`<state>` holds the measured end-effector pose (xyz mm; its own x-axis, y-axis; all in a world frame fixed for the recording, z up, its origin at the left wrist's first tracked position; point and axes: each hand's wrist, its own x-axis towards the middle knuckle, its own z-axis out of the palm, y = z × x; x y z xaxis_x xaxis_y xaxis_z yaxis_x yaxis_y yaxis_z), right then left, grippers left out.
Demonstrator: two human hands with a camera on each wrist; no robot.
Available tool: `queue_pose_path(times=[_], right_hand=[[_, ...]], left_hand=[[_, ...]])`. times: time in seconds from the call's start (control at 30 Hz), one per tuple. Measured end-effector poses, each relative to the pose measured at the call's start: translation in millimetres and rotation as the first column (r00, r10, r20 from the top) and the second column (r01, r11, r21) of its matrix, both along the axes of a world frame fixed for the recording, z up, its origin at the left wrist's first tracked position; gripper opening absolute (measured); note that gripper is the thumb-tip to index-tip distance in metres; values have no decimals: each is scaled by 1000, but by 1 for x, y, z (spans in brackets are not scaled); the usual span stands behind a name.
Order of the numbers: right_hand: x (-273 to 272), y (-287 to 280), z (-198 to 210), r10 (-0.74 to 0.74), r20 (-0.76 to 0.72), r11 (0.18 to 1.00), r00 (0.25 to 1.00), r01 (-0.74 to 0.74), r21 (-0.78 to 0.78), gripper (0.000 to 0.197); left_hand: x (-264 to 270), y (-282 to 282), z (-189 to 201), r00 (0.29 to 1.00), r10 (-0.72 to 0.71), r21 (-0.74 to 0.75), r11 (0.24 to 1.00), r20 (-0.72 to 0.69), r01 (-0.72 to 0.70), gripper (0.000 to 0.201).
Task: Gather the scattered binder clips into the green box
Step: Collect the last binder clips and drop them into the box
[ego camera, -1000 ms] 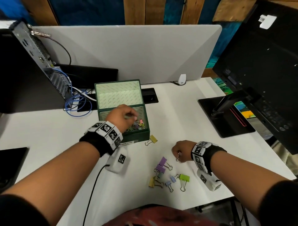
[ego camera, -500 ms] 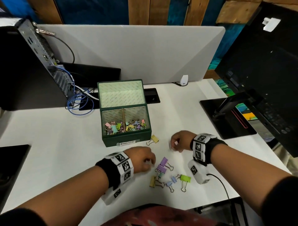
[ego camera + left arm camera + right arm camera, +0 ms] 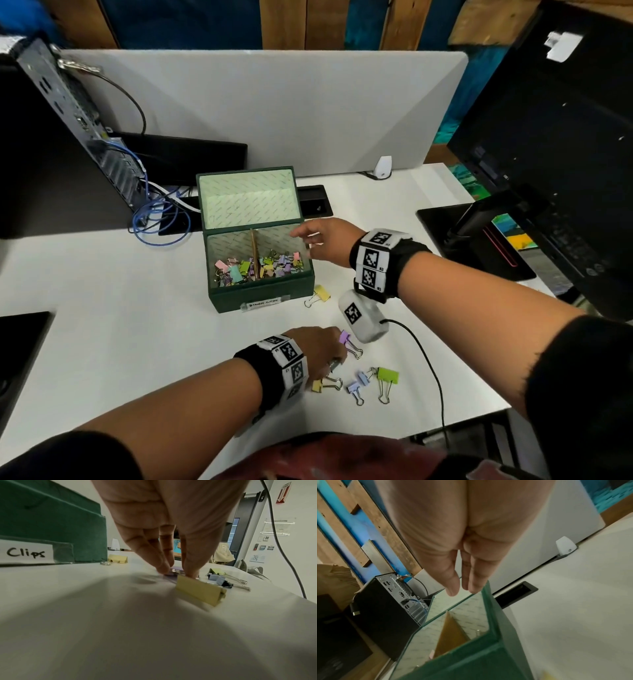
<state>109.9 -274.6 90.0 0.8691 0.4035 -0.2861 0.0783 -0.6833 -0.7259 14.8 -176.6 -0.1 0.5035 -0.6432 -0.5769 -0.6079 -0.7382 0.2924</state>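
Observation:
The open green box (image 3: 260, 298) stands mid-table and holds several pastel binder clips. My right hand (image 3: 301, 243) hovers over its right rim, fingers (image 3: 452, 586) straight and together, nothing seen in them. My left hand (image 3: 337, 356) is down on the loose pile in front of the box. Its fingertips (image 3: 164, 566) and thumb pinch a purple clip (image 3: 175, 571) that lies on the table. Around it lie another purple clip (image 3: 344, 337), a yellow clip (image 3: 317, 385), two lilac clips (image 3: 358, 382) and a green clip (image 3: 388, 375). Another yellow clip (image 3: 322, 293) sits by the box's front right corner.
A computer tower (image 3: 68, 137) with blue cables (image 3: 154, 226) stands left of the box. A grey divider (image 3: 274, 113) runs along the back. A black monitor (image 3: 565, 154) and its base (image 3: 479, 246) fill the right. My wrist cable (image 3: 428, 370) trails past the clips.
My left hand left the box and came down on the pile, taking a purple clip. My right hand rose from the pile to over the box, and its fingers have straightened.

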Motion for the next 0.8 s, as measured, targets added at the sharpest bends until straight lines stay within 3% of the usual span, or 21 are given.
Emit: queue_pose_path(times=[0.07,0.17,0.23,0.3,0.43,0.63,0.7,0.8], right_hand=[[-7,-14,-4,-8,21,1000,1000,8,-5,36],[-23,-38,-12,92,45,985,995,-84,-154,25],[-39,-52,-21,254,-3,919,967,-242,-312,23],[-57,-62,-33,419,-106,803,902,-422,-420,24],[-89,-71,-56,613,-222,622,758,-637,-456,34],[-106,-69,-76,773,-208,442,600,-743,-501,50],[-109,-68,-81,795,-212,415,569,-764,-494,51],[-110,-67,-88,803,-176,440,570,-765,-471,46]], left_hand=[[0,2,-3,1000,-4,-12,1000,19,5,32],[1,9,-12,998,23,-91,996,66,-17,27],[1,13,-14,996,71,-151,987,53,-62,24],[3,17,-14,990,117,-154,983,75,-104,26],[13,34,-13,963,234,-206,957,137,-203,32],[31,59,5,882,448,-347,858,144,-379,25],[37,65,17,850,504,-400,818,155,-413,20],[46,70,30,796,592,-485,738,130,-469,19]])
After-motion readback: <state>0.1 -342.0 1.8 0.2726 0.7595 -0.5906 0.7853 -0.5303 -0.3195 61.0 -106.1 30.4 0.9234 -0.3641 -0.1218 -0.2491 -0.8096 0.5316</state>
